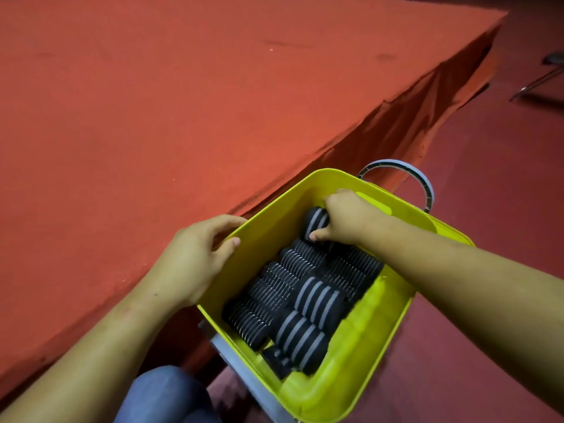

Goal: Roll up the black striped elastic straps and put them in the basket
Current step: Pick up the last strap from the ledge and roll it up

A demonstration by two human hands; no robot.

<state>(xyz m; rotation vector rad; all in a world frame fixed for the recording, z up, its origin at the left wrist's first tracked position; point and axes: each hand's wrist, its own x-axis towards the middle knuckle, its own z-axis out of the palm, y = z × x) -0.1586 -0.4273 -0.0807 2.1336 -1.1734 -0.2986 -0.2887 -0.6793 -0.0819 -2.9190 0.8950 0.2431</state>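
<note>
A yellow plastic basket (360, 355) stands on the floor beside the red table edge. Inside it lie several rolled black elastic straps with grey stripes (305, 303), packed in rows. My right hand (345, 218) reaches into the far end of the basket and grips one rolled strap (316, 219), thumb below it and fingers over it. My left hand (198, 257) holds the basket's near-left rim, thumb inside the wall and fingers outside.
A large red felt-covered table (152, 111) fills the left and top. The basket's grey handles (424, 184) hang at both ends. Red floor lies to the right, with metal chair legs (537, 80) at the far right. A knee in blue jeans (164, 395) shows below.
</note>
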